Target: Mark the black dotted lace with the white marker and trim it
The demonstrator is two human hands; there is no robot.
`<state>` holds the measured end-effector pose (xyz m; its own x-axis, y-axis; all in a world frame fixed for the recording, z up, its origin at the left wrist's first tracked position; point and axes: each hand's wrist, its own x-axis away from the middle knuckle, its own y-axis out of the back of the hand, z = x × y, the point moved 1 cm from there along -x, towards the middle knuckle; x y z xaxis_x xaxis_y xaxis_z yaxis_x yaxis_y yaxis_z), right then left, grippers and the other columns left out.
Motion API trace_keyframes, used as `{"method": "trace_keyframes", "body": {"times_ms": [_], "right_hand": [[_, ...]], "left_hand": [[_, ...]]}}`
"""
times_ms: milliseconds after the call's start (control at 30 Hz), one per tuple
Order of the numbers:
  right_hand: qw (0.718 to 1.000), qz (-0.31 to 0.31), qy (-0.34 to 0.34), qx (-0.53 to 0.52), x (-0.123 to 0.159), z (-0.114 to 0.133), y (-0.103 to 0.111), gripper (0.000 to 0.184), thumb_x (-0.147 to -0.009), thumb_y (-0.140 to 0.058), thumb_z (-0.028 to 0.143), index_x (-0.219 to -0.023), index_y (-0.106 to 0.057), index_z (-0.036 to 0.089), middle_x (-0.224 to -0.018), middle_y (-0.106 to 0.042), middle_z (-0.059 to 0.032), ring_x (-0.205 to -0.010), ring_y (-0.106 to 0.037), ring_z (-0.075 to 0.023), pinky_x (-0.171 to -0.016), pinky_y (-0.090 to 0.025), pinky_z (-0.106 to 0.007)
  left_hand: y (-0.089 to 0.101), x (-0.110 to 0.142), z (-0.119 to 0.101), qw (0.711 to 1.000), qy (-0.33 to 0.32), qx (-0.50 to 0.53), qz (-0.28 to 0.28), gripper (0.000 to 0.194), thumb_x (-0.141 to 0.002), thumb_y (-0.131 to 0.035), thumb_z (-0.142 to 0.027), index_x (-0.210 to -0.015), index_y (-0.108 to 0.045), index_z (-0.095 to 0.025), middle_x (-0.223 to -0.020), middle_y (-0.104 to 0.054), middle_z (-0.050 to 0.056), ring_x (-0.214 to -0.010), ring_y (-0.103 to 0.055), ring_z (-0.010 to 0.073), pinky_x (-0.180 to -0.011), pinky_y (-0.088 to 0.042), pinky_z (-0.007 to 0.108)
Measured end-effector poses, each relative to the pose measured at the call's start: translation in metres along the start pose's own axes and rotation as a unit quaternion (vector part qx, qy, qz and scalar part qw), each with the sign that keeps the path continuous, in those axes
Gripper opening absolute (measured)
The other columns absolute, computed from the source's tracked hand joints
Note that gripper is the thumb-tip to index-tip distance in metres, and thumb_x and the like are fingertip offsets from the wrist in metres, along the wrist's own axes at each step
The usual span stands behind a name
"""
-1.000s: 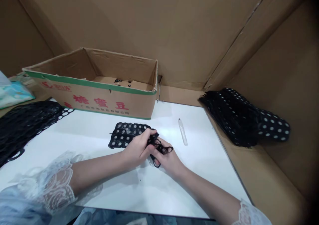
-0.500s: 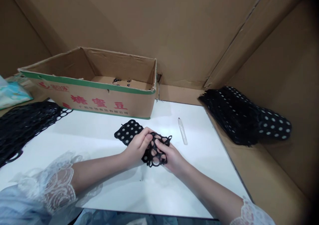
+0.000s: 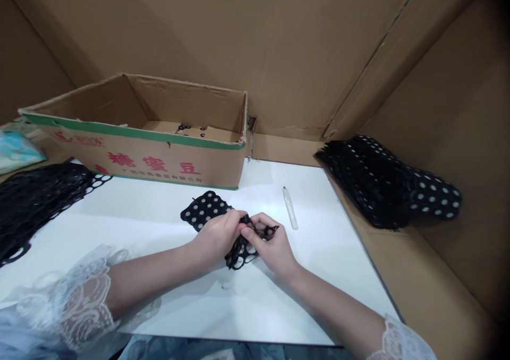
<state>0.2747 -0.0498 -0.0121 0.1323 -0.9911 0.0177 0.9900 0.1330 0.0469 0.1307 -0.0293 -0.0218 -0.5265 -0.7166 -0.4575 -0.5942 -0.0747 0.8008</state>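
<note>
A piece of black fabric patterned with round holes lies on the white tabletop, its far left end flat and its near part bunched up. My left hand is closed on the bunched part, thumb and fingers pinching it. Opposite, my right hand pinches the same fabric, the two thumbs almost meeting. Open-holed mesh edges stick out below and to the right of the fingers. Behind my right hand lies a slim whitish tool with a dark pointed tip, touched by neither hand.
An open cardboard box with small black bits inside stands at the back left. Black holed mesh is heaped at the left. A stack of dotted black pieces lies on cardboard at the right. Cardboard walls surround the table.
My right fingers have curled from lying under the spread mesh to pinching it. The near part of the fabric is now more gathered between both hands.
</note>
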Motion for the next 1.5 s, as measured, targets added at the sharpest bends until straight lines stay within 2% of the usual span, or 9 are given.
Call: {"method": "trace_keyframes", "body": {"times_ms": [200, 400, 600, 867, 1000, 1133, 1267, 1400, 1500], "right_hand": [[0.997, 0.014, -0.070, 0.003, 0.001, 0.006, 0.001, 0.030, -0.075, -0.051, 0.047, -0.076, -0.050, 0.017, -0.040, -0.042, 0.0071, -0.033, -0.038, -0.0065, -0.030, -0.029, -0.017], [0.999, -0.002, -0.041, -0.012, 0.002, 0.007, 0.001, 0.026, -0.080, -0.048, 0.040, -0.067, -0.043, 0.018, -0.041, -0.039, 0.0077, -0.032, -0.037, -0.0043, -0.031, -0.029, -0.016], [0.999, 0.010, -0.026, -0.032, 0.001, 0.008, 0.000, 0.022, -0.080, -0.048, 0.038, -0.072, -0.048, 0.018, -0.041, -0.038, 0.0080, -0.032, -0.036, -0.0043, -0.032, -0.028, -0.016], [0.998, 0.049, -0.014, -0.032, 0.007, 0.004, -0.004, 0.020, -0.079, -0.049, 0.038, -0.077, -0.049, 0.018, -0.054, -0.036, 0.0070, -0.038, -0.039, -0.0033, -0.035, -0.032, -0.015], [0.992, 0.072, -0.030, -0.096, 0.006, 0.003, -0.005, 0.021, -0.080, -0.048, 0.039, -0.076, -0.046, 0.019, -0.051, -0.034, 0.0083, -0.036, -0.037, -0.0027, -0.035, -0.029, -0.015], [0.975, 0.102, -0.056, -0.188, 0.001, -0.001, -0.005, 0.023, -0.080, -0.049, 0.040, -0.074, -0.042, 0.019, -0.047, -0.031, 0.0104, -0.033, -0.030, -0.0017, -0.036, -0.030, -0.016], [0.961, 0.117, -0.075, -0.240, -0.003, -0.004, -0.006, 0.023, -0.079, -0.051, 0.040, -0.075, -0.042, 0.019, -0.043, -0.030, 0.0112, -0.032, -0.028, -0.0022, -0.036, -0.028, -0.016], [0.958, 0.072, -0.104, -0.257, -0.004, -0.001, -0.005, 0.027, -0.075, -0.054, 0.043, -0.074, -0.041, 0.019, -0.042, -0.029, 0.0114, -0.031, -0.025, -0.0025, -0.031, -0.024, -0.015], [0.959, 0.016, -0.117, -0.257, -0.006, 0.000, -0.001, 0.032, -0.071, -0.059, 0.044, -0.068, -0.040, 0.018, -0.043, -0.030, 0.0110, -0.032, -0.025, -0.0015, -0.033, -0.025, -0.015]], "left_hand": [[-0.001, -0.001, 0.005, 0.999, -0.028, -0.030, -0.011, 0.024, -0.091, -0.027, -0.030, -0.100, -0.044, -0.015, -0.085, -0.061, 0.007, -0.075, -0.060, 0.0164, -0.065, -0.047, 0.027], [0.001, -0.002, -0.004, 0.980, 0.130, 0.135, 0.074, 0.022, -0.089, -0.028, -0.028, -0.099, -0.044, -0.017, -0.088, -0.060, 0.006, -0.077, -0.058, 0.0161, -0.068, -0.044, 0.027], [0.004, -0.006, -0.012, 0.929, 0.216, 0.300, 0.040, 0.028, -0.091, -0.025, -0.034, -0.088, -0.047, -0.018, -0.079, -0.055, 0.001, -0.076, -0.053, 0.0140, -0.072, -0.040, 0.026], [0.006, -0.001, -0.014, 0.943, 0.176, 0.274, 0.060, 0.021, -0.087, -0.036, -0.036, -0.094, -0.044, -0.018, -0.084, -0.057, 0.002, -0.075, -0.055, 0.0141, -0.067, -0.040, 0.025], [0.006, -0.002, -0.017, 0.930, 0.199, 0.305, 0.057, 0.024, -0.090, -0.028, -0.036, -0.093, -0.045, -0.018, -0.077, -0.058, 0.001, -0.069, -0.056, 0.0139, -0.065, -0.041, 0.025], [0.006, -0.005, -0.018, 0.910, 0.235, 0.342, 0.009, 0.030, -0.091, -0.025, -0.036, -0.083, -0.047, -0.017, -0.072, -0.054, 0.000, -0.069, -0.052, 0.0132, -0.068, -0.040, 0.025], [0.006, -0.009, -0.015, 0.918, 0.241, 0.314, -0.010, 0.030, -0.090, -0.028, -0.037, -0.077, -0.047, -0.017, -0.073, -0.052, 0.000, -0.071, -0.050, 0.0134, -0.069, -0.039, 0.025], [0.013, -0.020, 0.001, 0.928, 0.240, 0.281, -0.045, 0.031, -0.089, -0.031, -0.038, -0.076, -0.049, -0.016, -0.068, -0.050, 0.000, -0.064, -0.047, 0.0120, -0.062, -0.038, 0.023], [0.037, -0.033, 0.026, 0.904, 0.284, 0.280, -0.152, 0.032, -0.089, -0.029, -0.040, -0.075, -0.046, -0.016, -0.059, -0.044, -0.002, -0.050, -0.041, 0.0090, -0.048, -0.034, 0.020]]}}
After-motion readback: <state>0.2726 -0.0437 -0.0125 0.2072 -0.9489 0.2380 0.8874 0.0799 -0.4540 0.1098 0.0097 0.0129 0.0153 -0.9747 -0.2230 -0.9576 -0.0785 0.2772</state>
